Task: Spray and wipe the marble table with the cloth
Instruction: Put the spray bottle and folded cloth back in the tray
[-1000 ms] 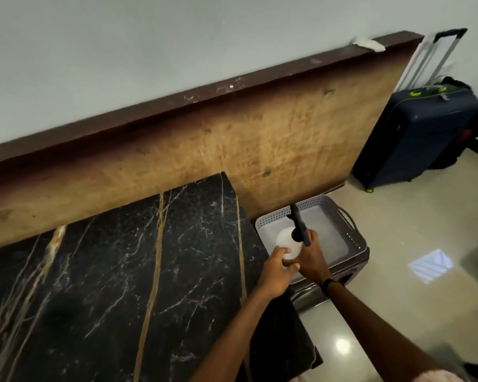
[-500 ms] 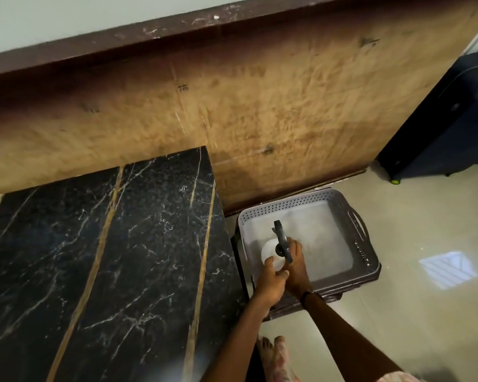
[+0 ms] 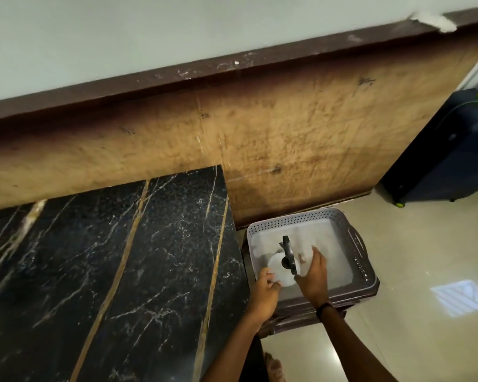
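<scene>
— While the marble table (image 3: 100, 271) is lying bare, where is the spray bottle (image 3: 283, 267) being kept?
— Inside the basket (image 3: 353, 241) beside it — being touched by the left hand (image 3: 264, 295); the right hand (image 3: 312, 277) is being spread open above.

A grey perforated basket (image 3: 356, 241) is sitting on a dark stool (image 3: 295, 317) at about four o'clock in the view. A wooden panel (image 3: 273, 133) with a dark top rail is leaning along the pale wall (image 3: 149, 31) from nine o'clock across to two o'clock. A dark blue suitcase (image 3: 453, 155) is standing on the glossy beige tiled floor (image 3: 411, 340) at three o'clock, just beside the panel's end.
</scene>
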Demonstrator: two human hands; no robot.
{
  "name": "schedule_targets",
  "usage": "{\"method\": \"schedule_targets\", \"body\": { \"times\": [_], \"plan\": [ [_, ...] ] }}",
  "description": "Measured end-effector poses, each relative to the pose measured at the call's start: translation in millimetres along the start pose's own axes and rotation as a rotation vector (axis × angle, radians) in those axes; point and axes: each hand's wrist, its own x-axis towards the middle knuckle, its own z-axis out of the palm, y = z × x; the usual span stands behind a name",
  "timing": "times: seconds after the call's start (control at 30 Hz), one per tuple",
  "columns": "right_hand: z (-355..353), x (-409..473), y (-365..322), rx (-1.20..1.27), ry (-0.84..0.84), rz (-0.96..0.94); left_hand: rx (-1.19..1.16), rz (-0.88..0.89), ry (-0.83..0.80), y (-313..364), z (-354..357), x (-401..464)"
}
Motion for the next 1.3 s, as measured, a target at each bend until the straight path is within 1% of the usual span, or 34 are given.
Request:
{"method": "schedule_targets", "body": {
  "times": [0.03,0.1,0.13,0.2,0.27,0.33,0.4,0.5,0.63,0.73,0.87,0.93,0.97,1.03,1.1,1.23,1.3],
  "plan": [
    [-12,-5,-13,0.011,0.09,-0.001,-0.014,0.017,0.018,4,-7,-7],
    [-33,-21,-46,0.009,0.251,-0.088,-0.067,0.064,0.082,9,-31,-25],
    [-40,-32,-67,0.011,0.284,-0.138,-0.099,0.098,0.114,10,-44,-36],
    [-41,-55,-106,0.045,0.269,-0.269,-0.168,0.14,0.183,9,-73,-54],
    [-26,-87,-148,0.092,0.171,-0.406,-0.238,0.176,0.249,-1,-109,-73],
    [2,-121,-182,0.12,0.036,-0.495,-0.301,0.22,0.303,-16,-146,-96],
    [43,-162,-211,0.117,-0.113,-0.539,-0.334,0.251,0.377,-42,-188,-123],
    [108,-224,-246,0.084,-0.301,-0.562,-0.373,0.227,0.474,-95,-252,-159],
    [200,-310,-284,0.029,-0.528,-0.55,-0.361,0.121,0.633,-183,-347,-219],
    [260,-357,-304,0.011,-0.637,-0.509,-0.323,0.011,0.774,-247,-409,-252],
    [325,-410,-325,-0.026,-0.795,-0.433,-0.107,-0.101,1.038,-306,-473,-285],
    [353,-431,-332,-0.073,-0.862,-0.399,0.0,-0.21,1.151,-322,-501,-296],
    [363,-440,-335,-0.081,-0.894,-0.384,0.042,-0.252,1.161,-330,-512,-298],
    [380,-455,-338,-0.073,-0.945,-0.374,0.074,-0.297,1.122,-341,-528,-295],
    [390,-466,-340,-0.053,-0.976,-0.35,0.021,-0.316,1.069,-349,-537,-290],
    [397,-471,-334,-0.028,-0.968,-0.272,-0.034,-0.426,1.014,-361,-547,-276],
    [395,-468,-333,0.023,-0.989,-0.243,-0.137,-0.462,0.953,-355,-549,-276]
  ]
}}
